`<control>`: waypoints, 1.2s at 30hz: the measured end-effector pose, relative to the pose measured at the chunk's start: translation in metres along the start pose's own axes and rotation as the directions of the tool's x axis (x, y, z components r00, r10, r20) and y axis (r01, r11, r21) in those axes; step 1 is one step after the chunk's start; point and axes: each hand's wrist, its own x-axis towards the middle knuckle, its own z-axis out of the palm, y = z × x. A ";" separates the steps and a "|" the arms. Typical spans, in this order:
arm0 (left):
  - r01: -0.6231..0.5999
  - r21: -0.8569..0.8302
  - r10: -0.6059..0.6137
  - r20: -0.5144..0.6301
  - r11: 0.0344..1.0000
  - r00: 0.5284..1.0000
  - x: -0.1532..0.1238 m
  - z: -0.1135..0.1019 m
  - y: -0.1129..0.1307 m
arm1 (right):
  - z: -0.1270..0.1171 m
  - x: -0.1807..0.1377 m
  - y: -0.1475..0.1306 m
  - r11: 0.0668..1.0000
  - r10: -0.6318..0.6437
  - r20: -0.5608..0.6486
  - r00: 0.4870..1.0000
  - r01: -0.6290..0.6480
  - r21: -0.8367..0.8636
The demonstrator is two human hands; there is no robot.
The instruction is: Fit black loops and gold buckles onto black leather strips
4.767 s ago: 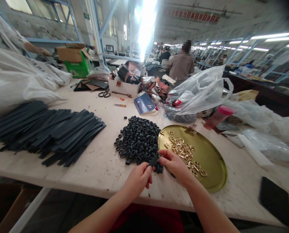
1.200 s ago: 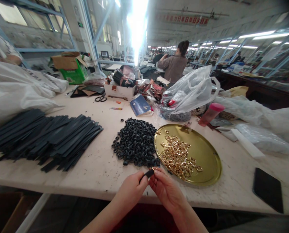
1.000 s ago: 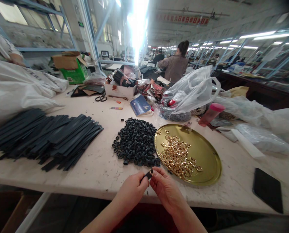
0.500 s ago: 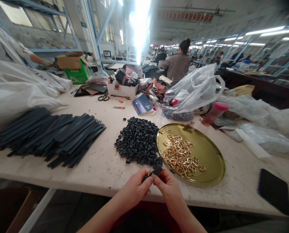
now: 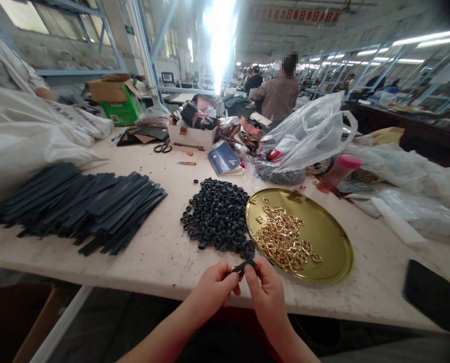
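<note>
The held strap [image 5: 245, 265] looks matt and leathery, as do the strips [image 5: 92, 206]. The buckles [image 5: 283, 238] are shiny gold-toned metal, the tray [image 5: 328, 242] smooth and brassy, the carrier bag [image 5: 310, 138] crinkly plastic.

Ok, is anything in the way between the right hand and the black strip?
Nothing visible: the right hand pinches one end of the black strip, with the left hand at the other. The black rings and gold tray lie beyond, not between.

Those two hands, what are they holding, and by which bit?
A black strip: the left hand pinches it beside a gold piece, the right hand farther along.
</note>
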 end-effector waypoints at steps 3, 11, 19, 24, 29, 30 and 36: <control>-0.021 0.040 0.022 -0.008 0.999 1.000 -0.002 0.002 -0.002 | -0.001 -0.002 0.004 0.998 0.066 0.038 0.997 -0.067 0.021; -0.017 0.004 0.017 -0.005 1.000 1.000 -0.001 0.000 0.001 | 0.001 0.003 0.006 0.994 0.103 0.103 0.989 -0.107 0.037; -0.034 0.109 0.038 -0.037 0.993 0.999 -0.001 0.000 -0.002 | -0.007 -0.005 0.014 0.894 -0.314 0.127 0.941 0.338 -0.293; -0.025 0.144 0.018 0.052 0.989 0.999 -0.006 -0.003 -0.009 | -0.011 -0.004 0.016 0.977 -0.021 0.222 0.975 0.067 -0.201; -0.003 0.107 0.001 0.017 0.994 1.000 -0.002 -0.008 -0.017 | -0.012 -0.005 0.019 0.997 0.029 0.387 0.922 0.000 -0.073; -0.027 0.115 0.023 0.036 0.993 0.999 -0.002 -0.009 -0.018 | -0.014 -0.002 0.021 0.996 0.020 0.419 0.908 0.018 -0.088; -0.120 0.362 0.138 -0.025 0.924 0.990 0.004 -0.012 -0.024 | -0.031 0.034 0.040 0.743 -0.136 0.170 0.976 0.214 -0.634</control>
